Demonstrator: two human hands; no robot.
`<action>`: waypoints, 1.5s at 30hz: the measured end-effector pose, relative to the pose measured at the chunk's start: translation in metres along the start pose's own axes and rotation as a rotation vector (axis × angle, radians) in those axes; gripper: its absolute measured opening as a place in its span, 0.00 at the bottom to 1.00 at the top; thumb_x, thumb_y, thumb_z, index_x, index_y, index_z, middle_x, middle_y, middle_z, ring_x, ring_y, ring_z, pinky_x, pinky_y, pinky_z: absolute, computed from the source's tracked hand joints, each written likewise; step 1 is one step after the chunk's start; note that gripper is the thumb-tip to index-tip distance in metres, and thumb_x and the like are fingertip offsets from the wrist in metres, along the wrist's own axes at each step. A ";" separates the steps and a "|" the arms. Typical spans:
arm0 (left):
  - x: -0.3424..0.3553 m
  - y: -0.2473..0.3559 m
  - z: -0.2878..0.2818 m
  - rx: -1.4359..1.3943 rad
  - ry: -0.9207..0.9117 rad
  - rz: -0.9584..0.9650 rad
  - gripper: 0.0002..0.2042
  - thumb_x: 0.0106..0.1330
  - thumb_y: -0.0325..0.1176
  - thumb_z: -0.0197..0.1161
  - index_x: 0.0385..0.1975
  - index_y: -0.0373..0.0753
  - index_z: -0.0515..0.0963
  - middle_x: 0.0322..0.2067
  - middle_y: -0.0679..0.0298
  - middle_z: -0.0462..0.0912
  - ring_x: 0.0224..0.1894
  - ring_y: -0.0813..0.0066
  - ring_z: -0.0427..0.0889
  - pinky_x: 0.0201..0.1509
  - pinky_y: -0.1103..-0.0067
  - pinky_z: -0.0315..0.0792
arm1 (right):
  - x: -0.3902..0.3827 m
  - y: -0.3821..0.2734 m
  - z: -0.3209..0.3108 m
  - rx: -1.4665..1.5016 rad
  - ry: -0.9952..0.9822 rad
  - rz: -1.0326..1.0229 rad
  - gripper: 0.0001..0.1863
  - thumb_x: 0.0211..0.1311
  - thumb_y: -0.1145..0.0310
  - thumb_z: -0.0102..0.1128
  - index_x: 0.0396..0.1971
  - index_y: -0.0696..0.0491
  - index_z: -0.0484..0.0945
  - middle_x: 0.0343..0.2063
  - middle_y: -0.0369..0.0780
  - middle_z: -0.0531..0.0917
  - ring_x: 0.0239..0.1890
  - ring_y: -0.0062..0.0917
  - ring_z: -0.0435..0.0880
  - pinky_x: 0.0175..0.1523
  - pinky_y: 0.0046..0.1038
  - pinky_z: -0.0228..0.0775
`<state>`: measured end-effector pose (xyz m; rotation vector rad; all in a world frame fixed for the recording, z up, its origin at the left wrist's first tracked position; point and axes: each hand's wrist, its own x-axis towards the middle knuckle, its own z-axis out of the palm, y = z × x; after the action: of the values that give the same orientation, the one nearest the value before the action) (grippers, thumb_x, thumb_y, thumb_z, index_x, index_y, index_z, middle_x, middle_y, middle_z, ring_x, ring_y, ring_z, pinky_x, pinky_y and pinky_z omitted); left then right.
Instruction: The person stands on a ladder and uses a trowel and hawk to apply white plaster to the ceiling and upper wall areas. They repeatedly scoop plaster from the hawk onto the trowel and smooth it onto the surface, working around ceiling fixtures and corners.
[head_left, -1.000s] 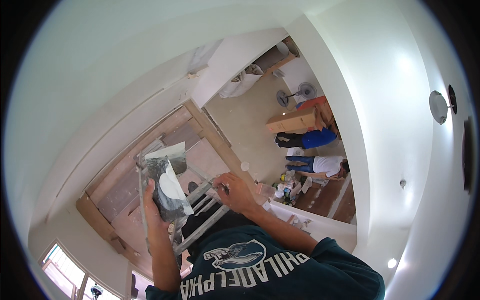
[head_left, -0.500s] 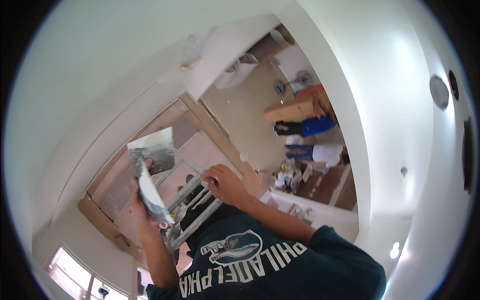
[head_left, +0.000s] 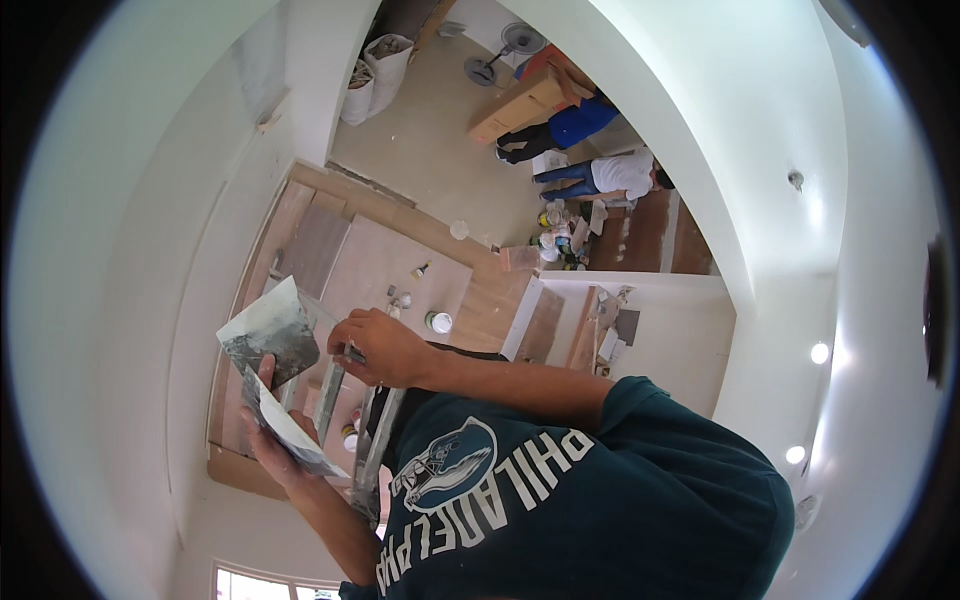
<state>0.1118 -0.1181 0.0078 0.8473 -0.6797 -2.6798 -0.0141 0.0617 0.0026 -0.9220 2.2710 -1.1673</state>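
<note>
Two metal spreader blades are held in my left hand (head_left: 282, 458): the upper blade (head_left: 268, 330) is smeared with grey, the lower one (head_left: 295, 430) carries white compound, and a finger shows between them. My right hand (head_left: 385, 348), just right of the blades, has its fingers curled round a small greyish thing that I cannot make out. Below both hands are rungs and rails of a metal ladder (head_left: 376, 448), partly hidden by my arms and dark teal shirt.
Down on the floor boards (head_left: 390, 260) stands a white bucket (head_left: 437, 322) with small containers. Beyond are two people (head_left: 578, 122) (head_left: 615, 175), a long cardboard box (head_left: 510, 112), a fan (head_left: 520, 40), white sacks (head_left: 388, 70) and piled cans. White ceiling and walls curve around me.
The view has swung, so people and boxes appear higher and further left. The blades in my left hand are more spread and tilted; my right hand has moved left, nearer them.
</note>
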 end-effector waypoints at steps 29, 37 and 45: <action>0.036 0.022 0.022 0.330 0.111 0.028 0.28 0.77 0.50 0.42 0.65 0.34 0.66 0.63 0.59 0.71 0.69 0.64 0.62 0.73 0.66 0.53 | -0.004 -0.004 0.007 0.001 0.057 0.068 0.06 0.50 0.74 0.64 0.30 0.55 0.79 0.28 0.41 0.83 0.36 0.38 0.82 0.46 0.38 0.73; 0.036 0.028 0.014 0.338 0.234 -0.090 0.28 0.74 0.51 0.52 0.62 0.33 0.69 0.58 0.59 0.75 0.57 0.66 0.76 0.61 0.69 0.69 | -0.001 0.004 0.005 -0.086 0.041 0.039 0.07 0.52 0.75 0.65 0.31 0.55 0.78 0.34 0.41 0.81 0.42 0.38 0.78 0.49 0.35 0.72; 0.051 0.037 -0.021 0.393 0.174 -0.061 0.28 0.69 0.51 0.61 0.54 0.30 0.73 0.49 0.54 0.79 0.49 0.64 0.80 0.53 0.70 0.75 | 0.000 0.012 0.004 -0.250 0.099 -0.061 0.06 0.47 0.74 0.65 0.27 0.57 0.81 0.38 0.42 0.77 0.44 0.37 0.75 0.52 0.32 0.70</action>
<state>0.0864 -0.1761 -0.0130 1.1969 -1.1746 -2.5193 -0.0163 0.0643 -0.0095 -1.0534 2.5274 -0.9880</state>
